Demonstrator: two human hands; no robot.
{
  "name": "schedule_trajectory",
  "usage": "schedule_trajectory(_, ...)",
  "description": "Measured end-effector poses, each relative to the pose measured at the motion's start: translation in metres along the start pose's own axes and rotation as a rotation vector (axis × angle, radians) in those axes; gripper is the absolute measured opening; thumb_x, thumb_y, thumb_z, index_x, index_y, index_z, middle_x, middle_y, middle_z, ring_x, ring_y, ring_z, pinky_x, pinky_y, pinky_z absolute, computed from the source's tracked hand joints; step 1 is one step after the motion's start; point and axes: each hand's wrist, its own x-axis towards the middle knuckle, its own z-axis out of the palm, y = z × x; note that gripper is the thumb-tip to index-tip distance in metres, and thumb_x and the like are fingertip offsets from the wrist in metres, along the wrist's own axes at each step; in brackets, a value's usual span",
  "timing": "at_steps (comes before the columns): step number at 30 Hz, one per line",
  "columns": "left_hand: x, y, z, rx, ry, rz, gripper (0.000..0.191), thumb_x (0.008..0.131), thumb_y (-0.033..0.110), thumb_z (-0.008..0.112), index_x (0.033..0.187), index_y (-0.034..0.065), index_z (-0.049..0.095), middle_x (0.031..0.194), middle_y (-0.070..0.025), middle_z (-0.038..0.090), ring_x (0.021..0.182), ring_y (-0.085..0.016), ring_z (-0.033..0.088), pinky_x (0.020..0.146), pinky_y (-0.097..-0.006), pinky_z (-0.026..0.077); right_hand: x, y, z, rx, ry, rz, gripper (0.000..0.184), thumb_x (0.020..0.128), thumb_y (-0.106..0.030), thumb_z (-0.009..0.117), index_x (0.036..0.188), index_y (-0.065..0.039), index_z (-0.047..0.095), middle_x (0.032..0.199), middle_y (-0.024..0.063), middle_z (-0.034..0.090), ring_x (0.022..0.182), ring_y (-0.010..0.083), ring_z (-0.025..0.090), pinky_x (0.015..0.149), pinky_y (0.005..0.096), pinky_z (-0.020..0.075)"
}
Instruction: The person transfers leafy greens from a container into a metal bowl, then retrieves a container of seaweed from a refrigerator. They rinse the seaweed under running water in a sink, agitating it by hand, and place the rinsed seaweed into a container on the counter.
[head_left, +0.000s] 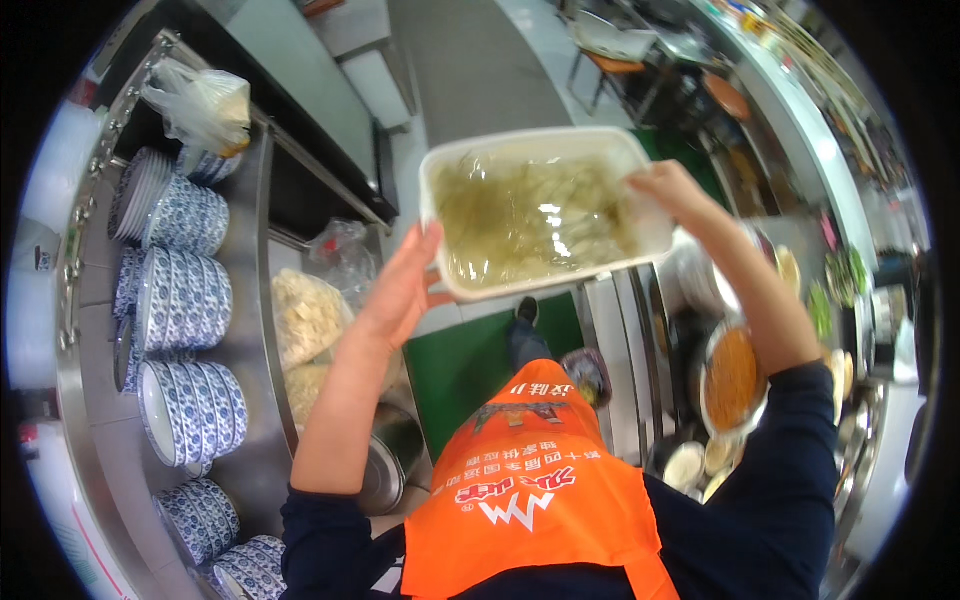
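Out in front of me I hold a white rectangular plastic tub with both hands. Pale greenish-yellow strands lie in clear liquid inside it; I cannot tell what food they are. My left hand grips the tub's left end, thumb up on the rim and fingers against the outer wall. At the opposite end my right hand clasps the rim, its thumb side near the liquid. Below the tub are the green floor mat and one dark shoe.
Stacks of blue-and-white patterned bowls line the steel shelf at left. Under it sit a bag of pale chunks and a metal pot. At right, an orange-brown food container stands on the counter. A chair is farther ahead.
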Motion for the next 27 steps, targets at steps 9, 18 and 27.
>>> schedule_trajectory(9,0.135,-0.060,-0.133,-0.415,0.750,-0.038,0.049,0.099,0.035,0.057,0.140,0.0081,0.049,0.134,-0.0069,0.059,0.121,-0.022,0.059,0.099,-0.0412,0.049,0.247,-0.006,0.182,-0.453,-0.174,-0.239,0.033,0.087,-0.025,0.059,0.091,0.005,0.072,0.089,0.0279,0.069,0.089,0.0441,0.068,0.084,0.0499,0.0536)
schedule_trajectory(18,0.309,0.091,-0.139,-0.316,0.870,-0.065,0.043,0.094,0.028,0.061,0.127,0.0012,0.056,0.121,-0.0106,0.063,0.112,-0.023,0.063,0.095,-0.0386,0.051,0.448,-0.114,0.070,-0.437,-0.476,-0.048,0.048,0.093,-0.033,0.059,0.117,0.008,0.063,0.107,0.0324,0.067,0.101,0.0441,0.067,0.088,0.0481,0.0536)
schedule_trajectory(27,0.265,0.315,-0.185,-0.317,0.781,-0.078,0.049,0.092,0.023,0.061,0.135,0.0003,0.053,0.124,-0.0111,0.062,0.113,-0.022,0.060,0.098,-0.0357,0.048,0.454,-0.392,0.052,-0.541,-0.479,-0.512,0.084,0.089,-0.047,0.069,0.153,-0.005,0.033,0.134,0.0289,0.057,0.124,0.0407,0.057,0.104,0.0453,0.0463)
